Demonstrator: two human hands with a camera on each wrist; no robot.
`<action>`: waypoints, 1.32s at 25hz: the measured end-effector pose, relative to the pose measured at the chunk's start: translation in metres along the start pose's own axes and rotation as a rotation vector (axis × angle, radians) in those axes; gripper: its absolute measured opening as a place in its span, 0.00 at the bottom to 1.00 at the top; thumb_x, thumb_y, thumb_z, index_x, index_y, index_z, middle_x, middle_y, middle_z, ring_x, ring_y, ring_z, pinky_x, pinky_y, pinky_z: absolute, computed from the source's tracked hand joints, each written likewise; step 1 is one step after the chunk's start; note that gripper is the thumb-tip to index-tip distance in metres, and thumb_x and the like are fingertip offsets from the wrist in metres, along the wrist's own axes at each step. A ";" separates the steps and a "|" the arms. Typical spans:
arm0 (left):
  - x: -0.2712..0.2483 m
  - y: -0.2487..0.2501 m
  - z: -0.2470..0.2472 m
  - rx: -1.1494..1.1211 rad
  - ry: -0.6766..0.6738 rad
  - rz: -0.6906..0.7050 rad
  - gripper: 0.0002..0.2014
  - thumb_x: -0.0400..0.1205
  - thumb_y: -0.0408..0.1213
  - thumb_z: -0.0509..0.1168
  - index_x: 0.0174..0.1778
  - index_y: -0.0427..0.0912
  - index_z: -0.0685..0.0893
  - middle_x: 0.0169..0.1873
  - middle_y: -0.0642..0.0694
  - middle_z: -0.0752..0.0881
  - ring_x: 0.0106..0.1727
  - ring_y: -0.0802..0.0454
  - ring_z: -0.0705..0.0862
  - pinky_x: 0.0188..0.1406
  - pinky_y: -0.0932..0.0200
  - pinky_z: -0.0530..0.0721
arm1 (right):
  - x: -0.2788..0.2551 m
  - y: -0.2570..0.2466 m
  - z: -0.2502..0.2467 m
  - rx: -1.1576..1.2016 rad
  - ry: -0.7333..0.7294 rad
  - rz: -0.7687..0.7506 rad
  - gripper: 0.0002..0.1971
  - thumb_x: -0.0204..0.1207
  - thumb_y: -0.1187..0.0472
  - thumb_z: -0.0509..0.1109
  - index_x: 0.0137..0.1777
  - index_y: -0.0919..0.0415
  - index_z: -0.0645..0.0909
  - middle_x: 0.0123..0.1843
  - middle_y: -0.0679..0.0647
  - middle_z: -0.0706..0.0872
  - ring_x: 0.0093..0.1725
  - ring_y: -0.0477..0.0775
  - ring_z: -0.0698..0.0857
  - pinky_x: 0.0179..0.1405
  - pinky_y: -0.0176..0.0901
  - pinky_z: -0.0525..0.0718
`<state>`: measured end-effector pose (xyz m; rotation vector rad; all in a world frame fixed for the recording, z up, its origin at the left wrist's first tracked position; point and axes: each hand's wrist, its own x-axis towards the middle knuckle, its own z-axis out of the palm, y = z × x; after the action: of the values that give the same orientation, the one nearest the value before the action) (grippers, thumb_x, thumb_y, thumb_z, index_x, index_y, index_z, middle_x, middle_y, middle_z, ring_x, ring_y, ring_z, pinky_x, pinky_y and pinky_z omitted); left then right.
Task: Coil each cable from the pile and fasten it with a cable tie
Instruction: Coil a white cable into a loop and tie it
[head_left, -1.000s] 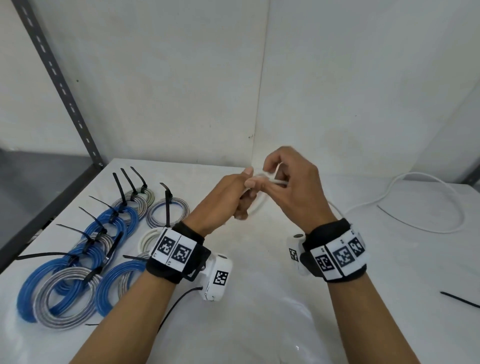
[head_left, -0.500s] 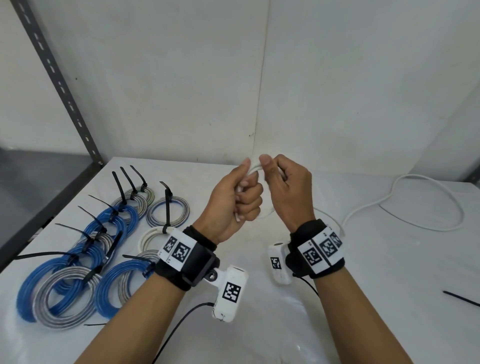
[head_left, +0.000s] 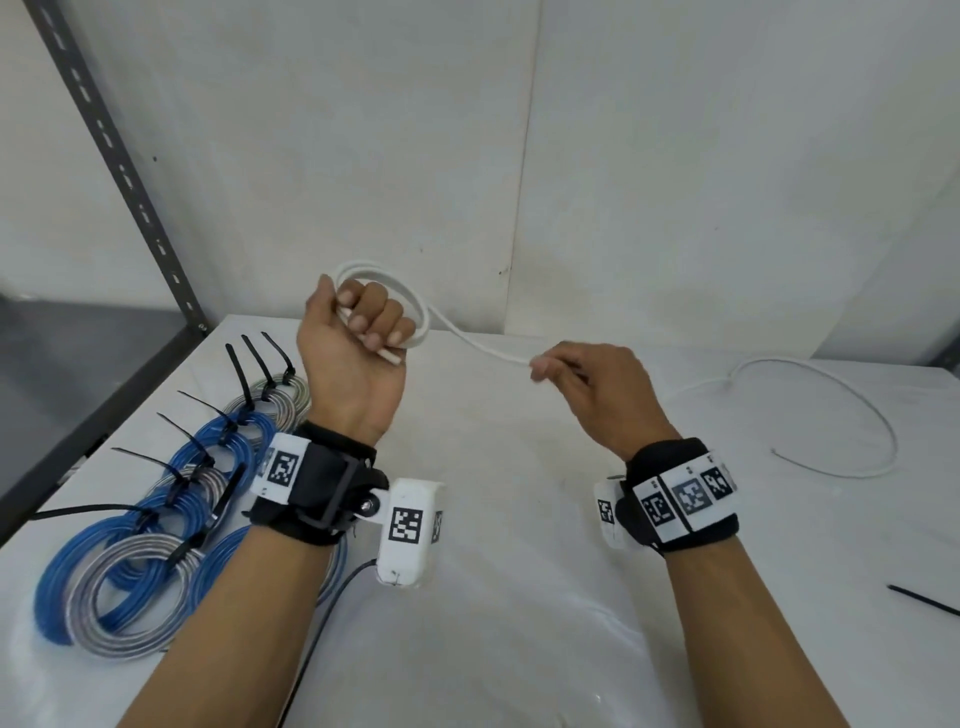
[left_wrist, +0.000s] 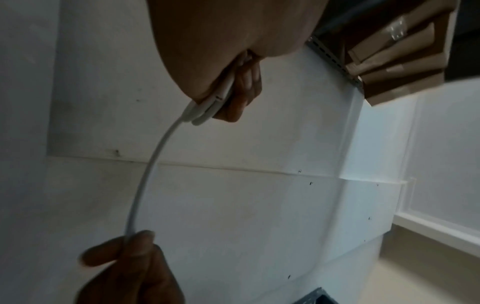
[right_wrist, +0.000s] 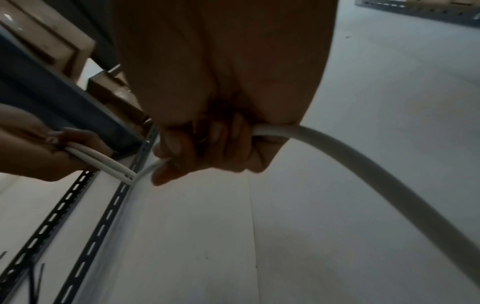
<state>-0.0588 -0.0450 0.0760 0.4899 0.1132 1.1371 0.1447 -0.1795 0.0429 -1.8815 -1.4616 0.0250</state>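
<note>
Coiling white cable (head_left: 467, 340) — both hands (head_left: 358, 343) gripping

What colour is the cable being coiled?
White. The cable shows best in the head view, looped in the left hand.

Slotted grey shelf upright (head_left: 130, 182), white wall (head_left: 727, 156), cardboard boxes (left_wrist: 394, 61).

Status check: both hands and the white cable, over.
Left hand grips white cable loops, raised. Right hand pinches the running length. Tail loose on table. Nothing in the way.
</note>
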 end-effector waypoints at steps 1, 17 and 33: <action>0.000 -0.003 0.002 0.018 0.002 0.011 0.21 0.93 0.46 0.48 0.33 0.47 0.67 0.22 0.53 0.65 0.21 0.57 0.62 0.24 0.63 0.68 | -0.002 -0.007 0.000 -0.050 -0.112 -0.009 0.16 0.86 0.45 0.66 0.39 0.48 0.87 0.24 0.37 0.80 0.27 0.42 0.77 0.31 0.41 0.69; -0.037 -0.045 0.013 0.797 -0.385 -0.587 0.24 0.90 0.52 0.52 0.27 0.49 0.63 0.17 0.54 0.56 0.17 0.56 0.50 0.20 0.60 0.50 | -0.006 -0.045 0.003 0.082 0.285 -0.226 0.19 0.82 0.38 0.66 0.43 0.54 0.82 0.37 0.45 0.80 0.32 0.41 0.75 0.32 0.37 0.71; -0.011 -0.018 0.011 0.124 -0.129 -0.356 0.23 0.91 0.51 0.51 0.29 0.50 0.63 0.21 0.54 0.51 0.18 0.55 0.47 0.12 0.65 0.56 | 0.000 -0.007 -0.001 0.477 0.343 -0.006 0.05 0.83 0.58 0.73 0.50 0.58 0.90 0.31 0.49 0.85 0.31 0.46 0.78 0.32 0.36 0.73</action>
<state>-0.0449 -0.0645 0.0759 0.6252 0.1525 0.7509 0.1394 -0.1797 0.0477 -1.4126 -1.1085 0.0417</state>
